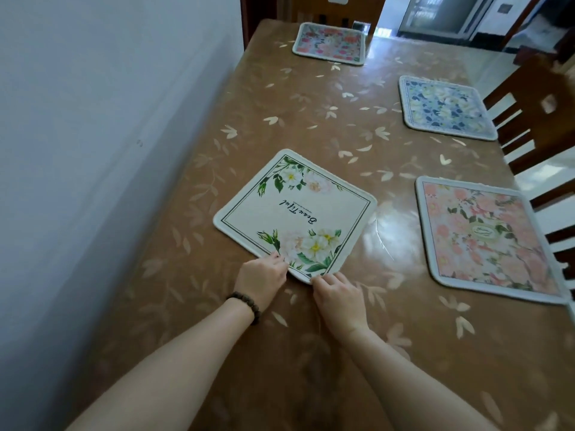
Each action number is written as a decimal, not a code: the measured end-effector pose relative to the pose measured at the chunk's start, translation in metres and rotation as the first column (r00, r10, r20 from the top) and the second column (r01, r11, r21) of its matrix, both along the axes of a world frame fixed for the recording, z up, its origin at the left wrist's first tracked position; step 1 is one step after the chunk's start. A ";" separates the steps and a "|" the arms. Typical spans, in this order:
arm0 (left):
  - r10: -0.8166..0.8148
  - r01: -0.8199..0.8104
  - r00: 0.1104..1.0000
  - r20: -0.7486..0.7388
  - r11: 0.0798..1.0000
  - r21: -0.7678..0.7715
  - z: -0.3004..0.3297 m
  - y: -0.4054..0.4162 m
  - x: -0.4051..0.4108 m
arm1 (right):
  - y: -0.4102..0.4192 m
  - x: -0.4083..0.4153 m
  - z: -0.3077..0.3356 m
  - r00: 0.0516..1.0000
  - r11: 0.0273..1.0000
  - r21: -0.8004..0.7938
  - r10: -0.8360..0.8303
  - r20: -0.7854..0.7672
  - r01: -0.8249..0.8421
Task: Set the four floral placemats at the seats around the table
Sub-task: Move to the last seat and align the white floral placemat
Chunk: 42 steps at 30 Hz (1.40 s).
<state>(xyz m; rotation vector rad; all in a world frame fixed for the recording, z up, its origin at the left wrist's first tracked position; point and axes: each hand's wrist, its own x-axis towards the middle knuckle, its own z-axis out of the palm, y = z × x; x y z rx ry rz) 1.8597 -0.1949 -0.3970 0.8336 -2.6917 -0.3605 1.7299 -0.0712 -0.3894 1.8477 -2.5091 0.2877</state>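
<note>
Three placemats already lie squarely at seats: a red-flowered placemat (330,43) at the far end, a blue placemat (448,107) and a pink placemat (491,241) along the right edge by the chairs (529,119). The white placemat (295,213) lies skewed, corner-on, near the left side of the counter (311,119). The left hand (261,279) and right hand (337,295) each pinch its near corner with curled fingers. Judging by this, only squaring it remains. No containers show.

four placemats lie on the surface (357,135): one nearest (295,209) left by the wall, two (485,241) (448,107) right beside chairs, one (330,43) far end.
</note>
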 end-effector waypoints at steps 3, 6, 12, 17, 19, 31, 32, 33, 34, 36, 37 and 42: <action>-0.012 0.011 0.999 0.033 0.999 0.038 0.002 0.030 0.038 | 0.036 0.038 0.002 1.000 1.000 0.014 0.022 0.016 -0.022; -0.043 0.042 0.999 0.009 0.995 0.091 0.002 0.054 0.075 | 0.062 0.076 0.003 0.998 0.999 0.033 0.034 0.045 -0.035; 0.037 -0.051 0.997 0.062 0.972 0.232 -0.004 0.079 0.140 | 0.083 0.143 0.006 0.977 0.999 0.022 0.043 0.209 -0.048; 0.278 -0.302 0.953 0.117 0.866 0.400 -0.006 0.097 0.155 | 0.080 0.151 0.004 0.938 0.979 0.127 0.112 0.327 -0.161; 0.338 -0.370 0.929 0.152 0.826 0.425 -0.006 0.104 0.152 | 0.079 0.132 0.005 0.939 0.983 0.107 0.106 0.326 -0.148; 0.329 -0.529 0.785 0.525 0.797 0.291 -0.017 0.140 0.113 | 0.069 -0.033 -0.014 0.928 0.900 0.415 -0.260 0.267 0.133; 0.328 -0.528 0.779 0.534 0.802 0.278 -0.018 0.141 0.112 | 0.069 -0.034 -0.015 0.925 0.901 0.414 -0.260 0.278 0.130; 0.332 -0.530 0.777 0.535 0.803 0.273 -0.019 0.141 0.111 | 0.069 -0.034 -0.017 0.926 0.904 0.407 -0.258 0.275 0.131; 0.335 -0.532 0.780 0.529 0.801 0.276 -0.020 0.141 0.110 | 0.070 -0.033 -0.018 0.931 0.907 0.398 -0.255 0.261 0.137; 0.338 -0.527 0.798 0.499 0.793 0.305 -0.020 0.140 0.110 | 0.070 -0.032 -0.016 0.936 0.911 0.383 -0.258 0.238 0.154; 0.339 -0.519 0.813 0.473 0.790 0.327 -0.020 0.138 0.111 | 0.070 -0.031 -0.015 0.934 0.911 0.378 -0.265 0.238 0.162; 0.273 -0.428 0.874 0.401 0.822 0.375 -0.018 0.108 0.117 | 0.084 -0.016 -0.012 0.925 0.916 0.341 -0.301 0.231 0.213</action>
